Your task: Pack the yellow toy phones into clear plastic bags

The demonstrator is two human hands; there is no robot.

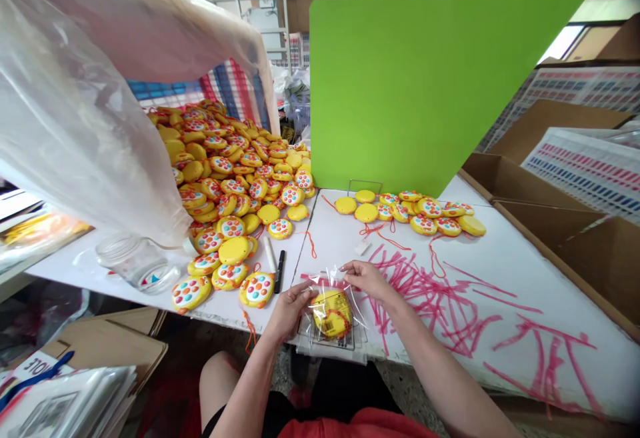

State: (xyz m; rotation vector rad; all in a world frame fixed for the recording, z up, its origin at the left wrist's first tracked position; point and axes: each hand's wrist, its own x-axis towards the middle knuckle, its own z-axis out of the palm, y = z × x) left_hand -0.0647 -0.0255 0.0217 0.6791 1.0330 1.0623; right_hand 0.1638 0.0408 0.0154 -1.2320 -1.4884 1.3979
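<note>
At the table's front edge lies a clear plastic bag [359,321] with a round yellow toy [331,313] inside, its back with a barcode facing up. My left hand [289,309] grips the bag's left edge between thumb and fingers. At the upper right corner of the bag, my right hand [369,279] has its fingertips pinched on the film, beside a pink strip [325,281] along the opening. More clear bags seem to lie under this one. Left of my left hand are a toy with coloured buttons [257,289], a black marker [280,271] and a white pen [270,255].
A large heap of yellow toys [235,185] spills from a plastic-draped sack at left. More toys [430,208] line the base of a green board [425,91]. Pink strips [425,298] litter the right side. A clear jar [137,261] lies at left; cardboard boxes [565,238] stand right.
</note>
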